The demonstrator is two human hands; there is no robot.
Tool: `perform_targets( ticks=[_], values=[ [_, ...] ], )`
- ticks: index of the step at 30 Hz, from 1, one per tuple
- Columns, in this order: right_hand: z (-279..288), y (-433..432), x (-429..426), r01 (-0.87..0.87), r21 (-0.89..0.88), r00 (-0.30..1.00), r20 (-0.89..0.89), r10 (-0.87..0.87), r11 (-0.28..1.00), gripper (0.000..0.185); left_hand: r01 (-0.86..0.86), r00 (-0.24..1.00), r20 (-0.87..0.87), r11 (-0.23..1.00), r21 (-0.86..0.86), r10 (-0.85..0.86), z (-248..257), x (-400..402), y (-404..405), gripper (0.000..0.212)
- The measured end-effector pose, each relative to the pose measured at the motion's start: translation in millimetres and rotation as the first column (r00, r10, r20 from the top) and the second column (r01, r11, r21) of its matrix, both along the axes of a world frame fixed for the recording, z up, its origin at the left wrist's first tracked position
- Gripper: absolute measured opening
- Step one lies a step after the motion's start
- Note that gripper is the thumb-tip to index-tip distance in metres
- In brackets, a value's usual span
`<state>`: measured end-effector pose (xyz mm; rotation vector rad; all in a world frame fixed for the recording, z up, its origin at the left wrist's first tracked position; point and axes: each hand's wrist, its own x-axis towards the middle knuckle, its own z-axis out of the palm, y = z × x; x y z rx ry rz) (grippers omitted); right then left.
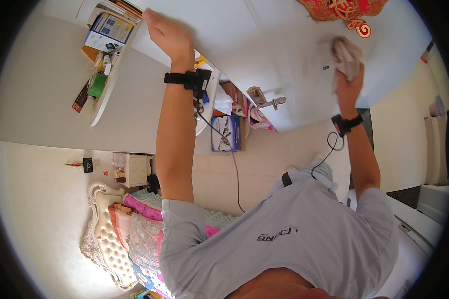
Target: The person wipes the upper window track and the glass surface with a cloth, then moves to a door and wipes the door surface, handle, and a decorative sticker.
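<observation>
A white door (269, 48) stands before me, with a metal lever handle (275, 103) near its edge. My left hand (172, 39) holds that edge higher up; most of its fingers are hidden from view. Bunched in my right hand (348, 89) is a greyish cloth (346, 52), pressed to the door's face and blurred. A small blue sticker (326, 67) lies just left of the cloth. Above it hangs a red and gold paper decoration (344, 11).
Left of the door, wall shelves (101, 101) carry boxes and small items. A blue shoebox-like carton (226, 132) stands on the tiled floor (217, 168). A tufted bed headboard (110, 231) and nightstand (138, 170) are at lower left. Black cables (236, 175) run from my wrist straps.
</observation>
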<state>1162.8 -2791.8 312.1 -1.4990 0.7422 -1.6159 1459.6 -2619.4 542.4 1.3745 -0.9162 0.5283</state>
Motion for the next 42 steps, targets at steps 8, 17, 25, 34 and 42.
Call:
perform_targets(
  ticks=[8, 17, 25, 34, 42],
  values=[
    [47.9, 79.0, 124.4, -0.259, -0.664, 0.917, -0.397, -0.037, 0.701, 0.050, 0.035, 0.993, 0.114, 0.993, -0.114, -0.022, -6.4, 24.7, -12.0, 0.075],
    [-17.2, 68.3, 116.0, -0.561, -0.606, 0.730, -0.684, -0.009, 0.564, 0.060, -0.182, 0.970, 0.134, 0.971, -0.152, 0.203, 8.5, 7.3, -8.8, 0.057],
    [15.8, 60.6, 150.7, -0.247, -0.826, 0.933, -0.344, -0.105, 0.507, 0.040, -0.129, 0.991, 0.035, 0.991, -0.027, 0.129, 11.3, -22.4, -11.2, 0.057],
    [-88.8, -14.8, 33.2, -0.388, -0.216, 0.854, -0.451, 0.261, 0.896, 0.036, -0.135, 0.983, 0.094, 0.973, -0.189, 0.155, -1.4, 15.5, -12.2, 0.062],
    [13.1, -69.0, -26.4, -0.045, 0.021, 0.999, 0.000, 0.045, 0.999, 0.038, -0.179, 0.974, -0.179, 0.959, -0.220, 0.141, -89.2, 17.0, -1.6, 0.074]
  ],
)
